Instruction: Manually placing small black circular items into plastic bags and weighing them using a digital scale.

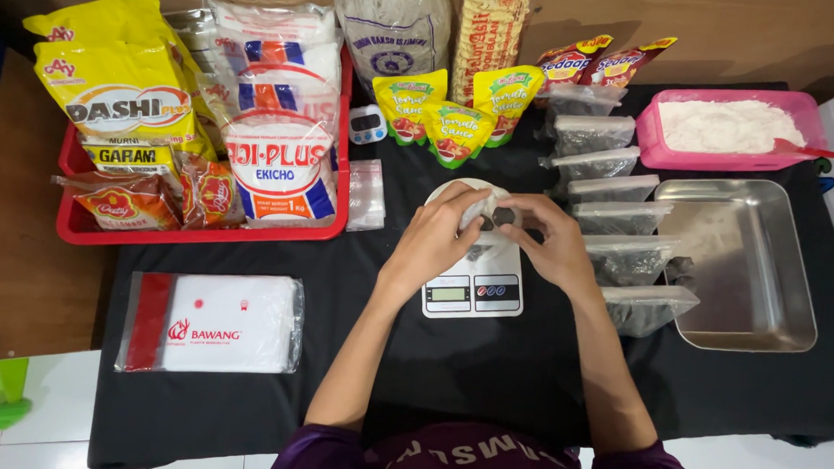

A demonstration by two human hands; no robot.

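My left hand (433,239) and my right hand (548,239) meet over a white kitchen scale (473,293) on the black cloth. Together they pinch a small clear plastic bag (486,214) with dark contents, held just above the scale's round platform. The bag's lower part is hidden by my fingers. To the right of my right hand lies a row of several filled clear bags (620,220) with the same dark stuff.
A steel tray (760,269) sits right, a pink tub of white powder (728,129) behind it. A red basket (204,234) with seasoning packs stands back left. A flat pack of bags (219,323) lies front left. Sauce pouches (450,113) and a small timer (368,123) stand behind the scale.
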